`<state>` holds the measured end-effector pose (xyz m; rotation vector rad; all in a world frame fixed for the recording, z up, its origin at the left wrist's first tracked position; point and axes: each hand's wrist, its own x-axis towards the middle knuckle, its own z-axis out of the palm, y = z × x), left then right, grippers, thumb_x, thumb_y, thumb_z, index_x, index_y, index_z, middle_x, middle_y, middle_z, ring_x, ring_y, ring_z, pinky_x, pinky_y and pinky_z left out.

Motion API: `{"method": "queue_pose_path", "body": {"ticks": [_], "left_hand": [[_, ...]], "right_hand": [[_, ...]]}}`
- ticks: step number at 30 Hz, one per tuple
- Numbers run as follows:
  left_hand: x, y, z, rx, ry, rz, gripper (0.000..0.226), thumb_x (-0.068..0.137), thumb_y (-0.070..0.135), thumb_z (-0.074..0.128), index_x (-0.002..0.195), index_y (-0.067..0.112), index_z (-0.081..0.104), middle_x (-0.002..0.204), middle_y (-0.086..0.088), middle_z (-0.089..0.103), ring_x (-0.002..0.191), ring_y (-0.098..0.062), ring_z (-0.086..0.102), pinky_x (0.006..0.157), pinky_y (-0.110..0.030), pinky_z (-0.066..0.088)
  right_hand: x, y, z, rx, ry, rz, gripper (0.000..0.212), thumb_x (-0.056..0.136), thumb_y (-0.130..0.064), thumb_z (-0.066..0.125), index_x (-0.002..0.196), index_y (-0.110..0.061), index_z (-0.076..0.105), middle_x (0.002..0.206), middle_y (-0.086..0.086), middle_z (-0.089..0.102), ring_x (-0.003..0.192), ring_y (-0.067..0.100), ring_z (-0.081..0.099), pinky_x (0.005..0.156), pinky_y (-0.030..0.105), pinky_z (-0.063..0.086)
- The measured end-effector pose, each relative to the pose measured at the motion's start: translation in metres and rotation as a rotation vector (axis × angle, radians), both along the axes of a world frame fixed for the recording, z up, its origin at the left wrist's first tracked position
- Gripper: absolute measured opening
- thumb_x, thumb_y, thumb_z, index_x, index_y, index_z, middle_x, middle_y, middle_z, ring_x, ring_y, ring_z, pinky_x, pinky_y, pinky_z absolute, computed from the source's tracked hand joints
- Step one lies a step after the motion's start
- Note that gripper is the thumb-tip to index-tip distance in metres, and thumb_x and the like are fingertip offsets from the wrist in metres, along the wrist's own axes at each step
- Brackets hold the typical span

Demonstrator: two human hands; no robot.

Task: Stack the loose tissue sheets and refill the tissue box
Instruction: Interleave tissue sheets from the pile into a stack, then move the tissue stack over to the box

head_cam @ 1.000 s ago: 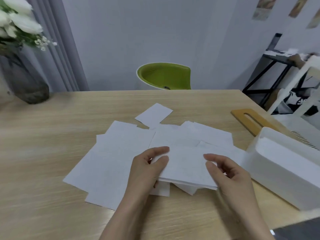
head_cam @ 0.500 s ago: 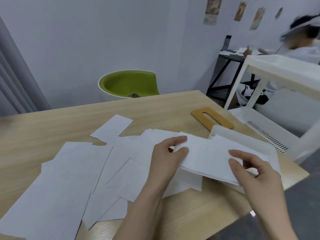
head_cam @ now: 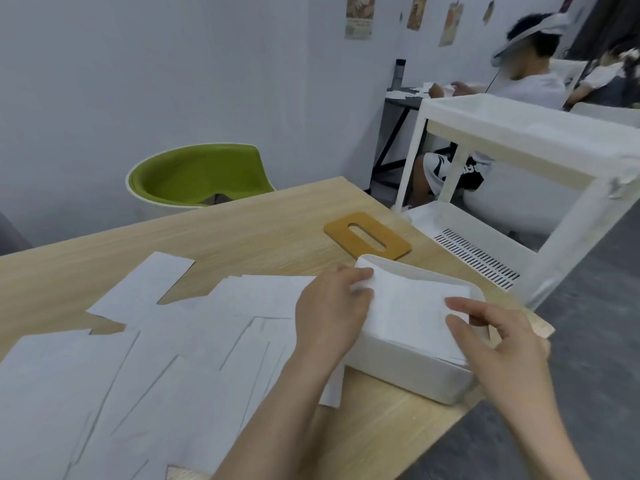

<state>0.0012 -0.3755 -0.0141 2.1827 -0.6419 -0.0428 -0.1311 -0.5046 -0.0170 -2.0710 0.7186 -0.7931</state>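
A white tissue box (head_cam: pixel 398 370) without its lid stands near the table's right edge. A stack of white tissue sheets (head_cam: pixel 412 310) lies over its open top. My left hand (head_cam: pixel 329 313) pinches the stack's left end, and my right hand (head_cam: pixel 498 341) pinches its right end. Several loose tissue sheets (head_cam: pixel 156 358) lie spread over the table to the left of the box. The box's wooden lid (head_cam: pixel 367 235), with an oval slot, lies flat behind the box.
The wooden table (head_cam: pixel 270 216) ends just right of the box. A white shelf cart (head_cam: pixel 519 161) stands beyond that edge. A green chair (head_cam: pixel 197 174) is at the far side. A person sits at another desk at the back right.
Both hands have carried the tissue stack to the right, from above the loose sheets to over the open box. The view has swung right, and the vase has left the frame.
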Motion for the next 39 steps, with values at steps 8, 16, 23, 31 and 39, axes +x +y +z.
{"method": "queue_pose_path", "body": {"ticks": [8,16,23,31,39], "left_hand": [[0.003,-0.009,-0.011,0.165,-0.444,-0.101,0.024,0.086,0.017,0.065,0.107,0.024,0.074,0.091,0.005,0.067,0.086,-0.020,0.062,0.059,-0.027,0.040],[0.010,-0.010,-0.017,0.194,-0.559,-0.131,0.012,0.080,0.026,0.066,0.085,0.018,0.074,0.079,0.004,0.062,0.070,-0.020,0.060,0.047,-0.026,0.039],[0.009,-0.009,-0.014,0.201,-0.553,-0.166,0.016,0.087,0.025,0.066,0.098,0.017,0.074,0.096,0.001,0.064,0.082,-0.023,0.062,0.055,-0.028,0.036],[0.006,0.009,-0.025,-0.045,-0.525,-0.158,0.027,0.091,0.030,0.056,0.111,0.023,0.071,0.121,0.003,0.062,0.095,-0.013,0.059,0.074,-0.024,0.042],[0.001,0.019,-0.038,0.075,-0.472,-0.386,0.049,0.100,0.052,0.031,0.104,0.029,0.074,0.111,0.017,0.068,0.111,-0.002,0.054,0.099,-0.037,0.026]], "right_hand": [[0.001,-0.016,-0.017,-0.290,0.148,-0.039,0.021,0.080,-0.014,0.073,0.090,-0.032,0.071,0.084,-0.022,0.056,0.097,-0.001,0.041,0.083,0.023,0.017],[0.000,-0.019,-0.015,-0.403,0.243,-0.078,0.018,0.082,-0.013,0.071,0.091,-0.029,0.072,0.078,-0.024,0.055,0.095,0.004,0.045,0.080,0.023,0.011],[-0.001,-0.018,-0.013,-0.450,0.305,-0.098,0.016,0.083,-0.015,0.070,0.093,-0.027,0.072,0.083,-0.014,0.063,0.099,0.013,0.053,0.082,0.023,0.011],[-0.009,-0.022,-0.013,-0.503,0.227,-0.107,0.019,0.085,-0.033,0.064,0.103,-0.030,0.068,0.114,-0.005,0.057,0.118,0.014,0.039,0.094,0.032,0.016],[-0.017,-0.006,-0.027,-0.568,0.201,0.146,0.040,0.094,-0.053,0.034,0.095,-0.039,0.071,0.104,-0.027,0.064,0.106,-0.010,0.047,0.109,0.027,0.005]]}}
